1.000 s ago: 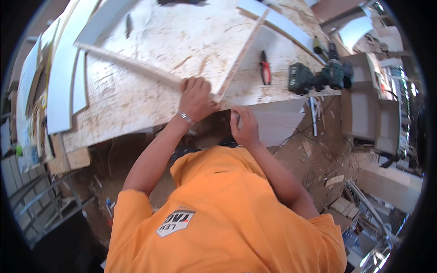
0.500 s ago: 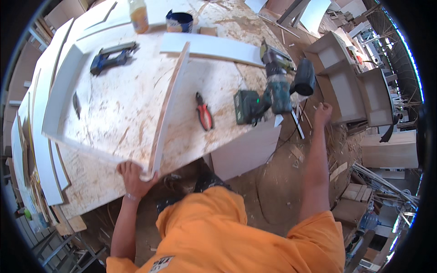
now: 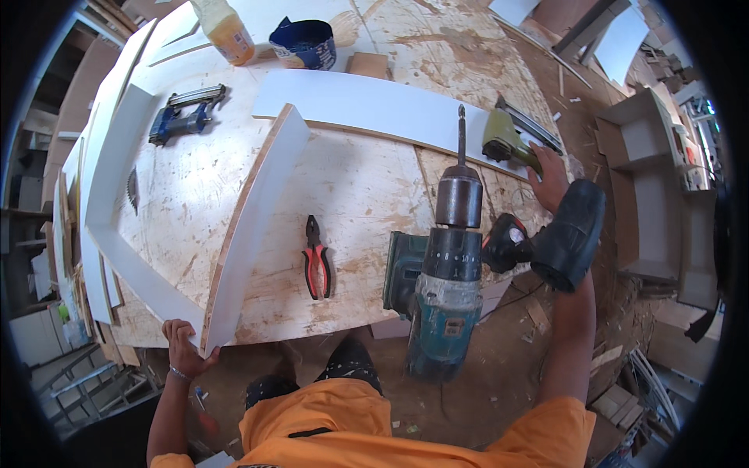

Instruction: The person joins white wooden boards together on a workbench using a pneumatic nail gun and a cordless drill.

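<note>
My left hand (image 3: 186,351) grips the near corner where two white boards meet: the upright board (image 3: 248,222) with a raw brown edge and the long white side board (image 3: 144,269). At the right, my right hand (image 3: 552,183) has its fingers and thumb around the handle end of a green nail gun (image 3: 503,139), which lies by a flat white board (image 3: 367,101). Close below it, a teal cordless drill (image 3: 449,312) points its bit away from me. A black tool (image 3: 573,234) with a rounded end partly covers my right forearm.
Red-and-black pliers (image 3: 316,261) lie mid-table. Farther left are a blue nail gun (image 3: 186,115) and a toothed saw-blade piece (image 3: 133,191). A yellow-filled bottle (image 3: 226,35) and a blue tub (image 3: 303,45) stand at the back. Open white cabinets (image 3: 651,187) stand right, above scrap-strewn floor.
My right hand has moved from beyond the table's right edge onto the green nail gun. The view has shifted, and the drill looks larger and nearer. My left hand stays at the board corner.
</note>
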`<act>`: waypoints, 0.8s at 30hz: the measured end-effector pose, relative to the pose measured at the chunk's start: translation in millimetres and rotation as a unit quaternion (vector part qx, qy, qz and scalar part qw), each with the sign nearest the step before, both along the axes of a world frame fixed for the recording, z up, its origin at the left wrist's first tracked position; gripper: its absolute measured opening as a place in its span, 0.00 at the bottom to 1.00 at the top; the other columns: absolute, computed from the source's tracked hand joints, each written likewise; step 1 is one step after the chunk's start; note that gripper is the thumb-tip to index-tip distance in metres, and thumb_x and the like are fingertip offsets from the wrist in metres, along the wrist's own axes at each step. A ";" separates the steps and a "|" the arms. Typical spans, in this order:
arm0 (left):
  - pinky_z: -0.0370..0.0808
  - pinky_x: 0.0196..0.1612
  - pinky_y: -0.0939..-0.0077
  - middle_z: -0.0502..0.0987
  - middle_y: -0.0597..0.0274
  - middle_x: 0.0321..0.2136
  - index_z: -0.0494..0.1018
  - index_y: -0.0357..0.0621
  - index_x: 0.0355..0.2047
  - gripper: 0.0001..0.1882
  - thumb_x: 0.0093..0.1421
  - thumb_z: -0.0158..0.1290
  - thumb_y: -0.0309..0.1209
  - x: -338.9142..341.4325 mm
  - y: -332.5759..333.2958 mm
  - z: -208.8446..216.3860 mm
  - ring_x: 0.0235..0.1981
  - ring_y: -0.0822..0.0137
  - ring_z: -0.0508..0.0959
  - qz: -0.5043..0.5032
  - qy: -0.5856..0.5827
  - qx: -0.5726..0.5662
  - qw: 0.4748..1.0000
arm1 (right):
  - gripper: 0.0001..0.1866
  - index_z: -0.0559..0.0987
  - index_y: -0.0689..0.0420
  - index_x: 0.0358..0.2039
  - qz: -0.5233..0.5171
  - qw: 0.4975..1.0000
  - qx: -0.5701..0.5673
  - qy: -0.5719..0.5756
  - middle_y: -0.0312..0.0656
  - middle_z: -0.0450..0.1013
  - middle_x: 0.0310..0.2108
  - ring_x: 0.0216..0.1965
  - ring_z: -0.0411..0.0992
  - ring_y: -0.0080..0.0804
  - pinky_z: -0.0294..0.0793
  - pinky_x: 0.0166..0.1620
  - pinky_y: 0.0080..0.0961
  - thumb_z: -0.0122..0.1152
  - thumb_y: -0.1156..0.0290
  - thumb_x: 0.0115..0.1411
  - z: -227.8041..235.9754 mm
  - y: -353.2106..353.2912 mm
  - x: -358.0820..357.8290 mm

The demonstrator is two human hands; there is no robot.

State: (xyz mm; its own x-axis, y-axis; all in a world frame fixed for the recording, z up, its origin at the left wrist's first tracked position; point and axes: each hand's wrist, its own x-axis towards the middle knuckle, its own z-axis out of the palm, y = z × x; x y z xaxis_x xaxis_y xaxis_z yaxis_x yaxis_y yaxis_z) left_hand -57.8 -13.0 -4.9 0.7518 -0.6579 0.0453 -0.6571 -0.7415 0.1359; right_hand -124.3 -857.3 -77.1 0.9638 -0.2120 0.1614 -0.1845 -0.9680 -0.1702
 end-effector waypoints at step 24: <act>0.63 0.49 0.57 0.71 0.59 0.37 0.66 0.47 0.35 0.34 0.35 0.76 0.44 6.7 19.5 -20.1 0.41 0.54 0.71 -0.050 -0.039 -0.125 0.990 | 0.15 0.77 0.55 0.40 -0.516 0.709 0.464 -0.127 0.38 0.73 0.35 0.37 0.72 0.30 0.75 0.43 0.31 0.69 0.64 0.56 -2.9 230.7 -515.7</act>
